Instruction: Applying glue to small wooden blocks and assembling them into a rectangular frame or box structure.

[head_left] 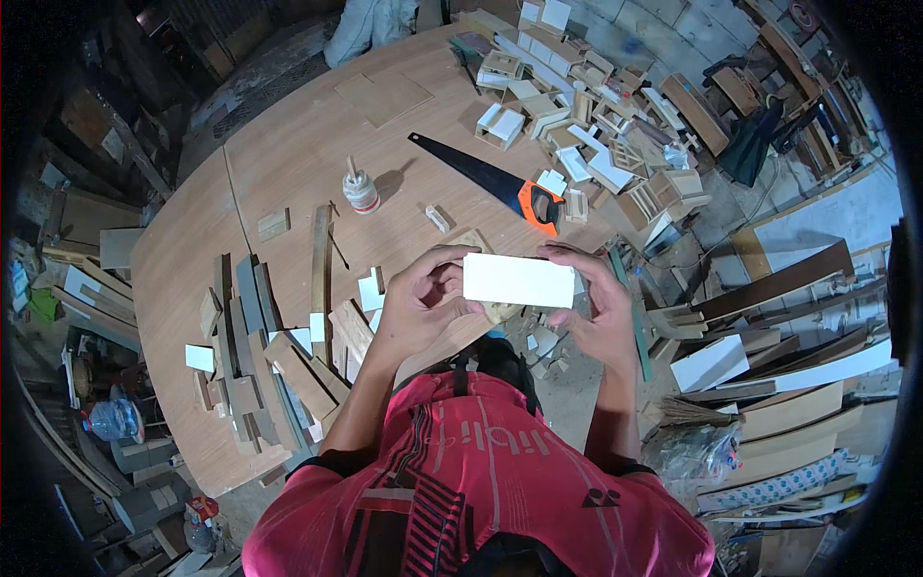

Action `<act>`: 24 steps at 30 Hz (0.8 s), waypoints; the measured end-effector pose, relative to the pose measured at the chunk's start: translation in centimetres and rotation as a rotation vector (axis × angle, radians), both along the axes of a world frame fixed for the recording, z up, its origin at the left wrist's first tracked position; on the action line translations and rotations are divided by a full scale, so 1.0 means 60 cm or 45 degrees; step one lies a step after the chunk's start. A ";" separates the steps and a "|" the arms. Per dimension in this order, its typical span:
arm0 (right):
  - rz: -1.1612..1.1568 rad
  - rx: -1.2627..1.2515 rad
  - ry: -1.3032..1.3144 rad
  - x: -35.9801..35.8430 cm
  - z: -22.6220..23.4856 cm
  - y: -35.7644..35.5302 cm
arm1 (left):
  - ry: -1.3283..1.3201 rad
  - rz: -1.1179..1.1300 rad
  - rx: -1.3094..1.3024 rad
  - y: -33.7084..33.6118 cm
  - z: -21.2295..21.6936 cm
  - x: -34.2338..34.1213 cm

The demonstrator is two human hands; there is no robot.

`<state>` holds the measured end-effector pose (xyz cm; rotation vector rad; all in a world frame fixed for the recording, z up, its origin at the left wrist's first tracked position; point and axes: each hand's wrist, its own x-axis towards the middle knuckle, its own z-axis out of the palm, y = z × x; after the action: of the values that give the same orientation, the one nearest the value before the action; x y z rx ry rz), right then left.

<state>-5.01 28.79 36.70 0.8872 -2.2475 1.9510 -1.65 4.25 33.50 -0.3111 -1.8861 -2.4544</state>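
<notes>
The white rectangular board [519,280] sits flat-faced between my two hands, held up in front of my chest over the near edge of the desk [288,163]; my left hand [423,293] has its fingers curled around the left end and my right hand [601,303] clasps the right end. Beyond it on the desk lie a handsaw [490,181] with an orange-and-black handle and a small glue bottle [361,190], while a heap of wooden strips [255,346] lies to my left.
</notes>
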 end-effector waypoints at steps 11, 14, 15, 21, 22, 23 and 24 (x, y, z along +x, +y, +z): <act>-0.072 -0.460 -0.468 0.014 0.010 -0.035 | -0.019 0.030 0.083 0.011 -0.009 -0.006; -0.102 -0.455 -0.727 0.014 0.006 -0.038 | -0.014 0.045 0.083 0.015 -0.002 -0.006; -0.123 -0.443 -0.731 0.015 0.009 -0.039 | -0.009 0.073 0.108 0.016 0.001 -0.006; -0.200 -0.388 -0.686 0.016 -0.003 -0.035 | 0.049 -0.040 0.093 0.004 -0.008 -0.010; -0.203 -0.398 -0.692 0.017 -0.003 -0.035 | 0.049 -0.040 0.092 0.005 -0.008 -0.010; -0.203 -0.398 -0.693 0.017 -0.005 -0.035 | 0.036 -0.032 0.085 0.005 -0.008 -0.010; -0.196 -0.404 -0.692 0.016 -0.007 -0.034 | 0.024 -0.024 0.079 0.005 -0.008 -0.009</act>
<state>-4.04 26.74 36.30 0.1508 -2.0411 2.6012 -2.21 4.57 33.03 -0.3499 -1.8046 -2.5068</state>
